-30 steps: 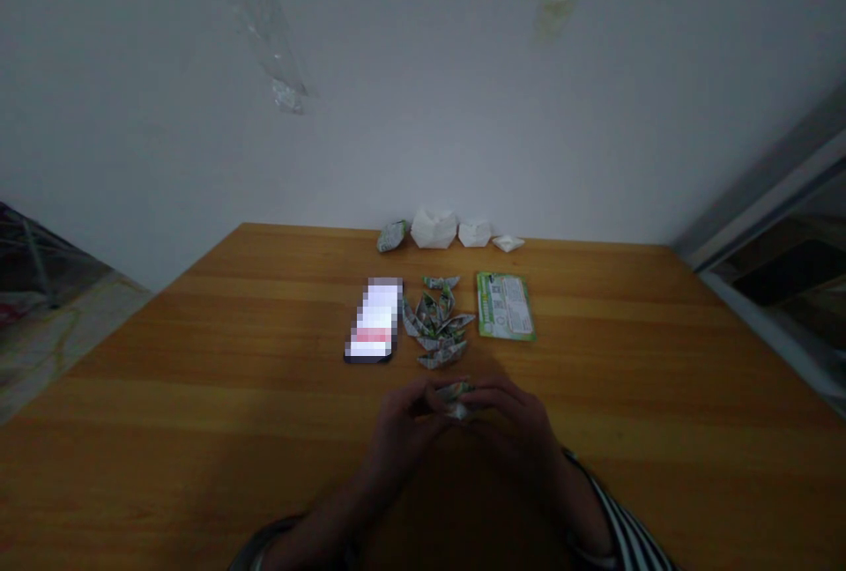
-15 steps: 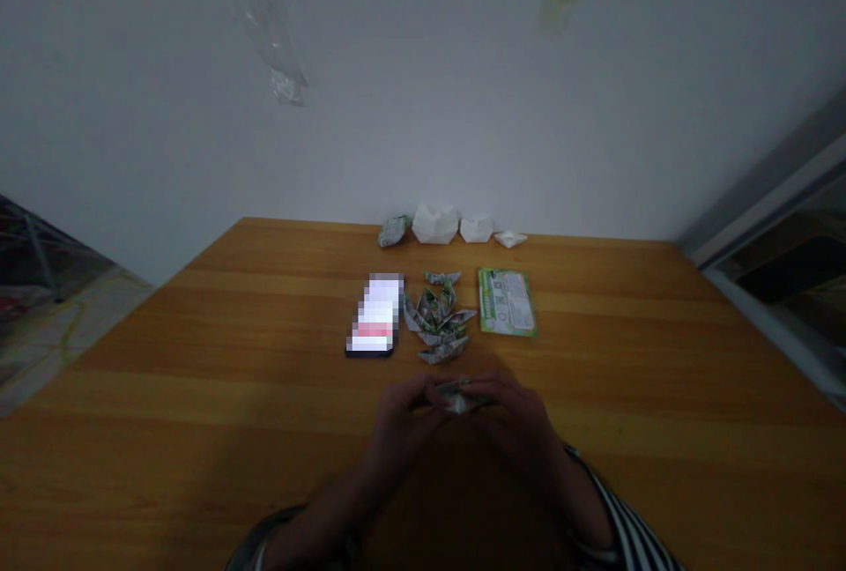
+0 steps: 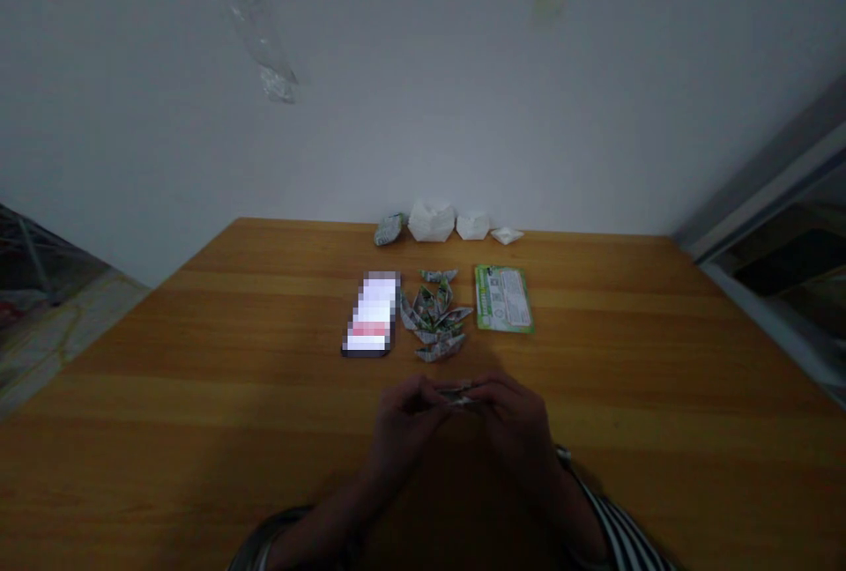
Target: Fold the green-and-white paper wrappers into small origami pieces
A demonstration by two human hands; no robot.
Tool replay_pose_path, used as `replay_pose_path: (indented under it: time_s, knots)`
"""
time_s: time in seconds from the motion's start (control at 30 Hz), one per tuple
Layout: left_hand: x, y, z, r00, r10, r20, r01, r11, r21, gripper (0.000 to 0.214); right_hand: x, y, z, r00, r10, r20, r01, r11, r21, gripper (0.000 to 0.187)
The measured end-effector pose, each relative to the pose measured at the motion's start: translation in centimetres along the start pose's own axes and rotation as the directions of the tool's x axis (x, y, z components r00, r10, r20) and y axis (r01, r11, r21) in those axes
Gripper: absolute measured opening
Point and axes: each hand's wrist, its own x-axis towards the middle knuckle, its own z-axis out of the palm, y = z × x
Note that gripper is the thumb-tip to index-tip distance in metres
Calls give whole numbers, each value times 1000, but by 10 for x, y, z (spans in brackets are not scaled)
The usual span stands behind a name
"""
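At lower centre, the left hand (image 3: pixel 402 423) and right hand (image 3: pixel 521 419) still held the folded paper (image 3: pixel 456 396) in narrow pinches, its visible face slimmer than earlier.

A wooden table (image 3: pixel 627 333) bears a phone (image 3: pixel 371 315), folded printed papers (image 3: pixel 439 348), a green-edged packet (image 3: pixel 503 299) and white paper shapes (image 3: pixel 432 224).

The folded piece (image 3: pixel 456 396) I hold over the desk (image 3: pixel 627 333) looks like paper; the desk, smooth grained wood; white shapes (image 3: pixel 432 224) at its back edge, matt paper; tape (image 3: pixel 276 85) above it, glossy plastic.
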Motion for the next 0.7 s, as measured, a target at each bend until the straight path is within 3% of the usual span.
replay_pose_path:
  time_s: [0.13, 0.23, 0.3, 0.5, 0.63, 0.7]
  knots:
    - [4, 0, 3, 996, -76, -53, 72, 995, -73, 23, -6, -5, 7, 979, 177, -100, -169, 982, 84, 6]
    - [9, -1, 0, 987, -138, -80, 137, 990, -16, 29, -11, -9, 13, 908, 389, -156, -354, 911, 212, 9]
    - [11, -1, -3, 985, -162, -61, 162, 987, -7, 34, -13, -12, 16, 880, 454, -142, -410, 875, 257, 11]
    - [16, -5, -12, 989, -144, 26, 141, 985, 102, 36, -6, -11, 13, 890, 454, -38, -436, 874, 215, 9]
    - [21, -12, -19, 980, -100, 172, 67, 980, 187, 24, 3, 1, 7, 920, 362, 153, -381, 916, 125, 17]
    - [24, -17, -22, 972, -131, 197, 98, 981, 170, 26, 5, 8, 5, 917, 327, 228, -362, 923, 131, 21]
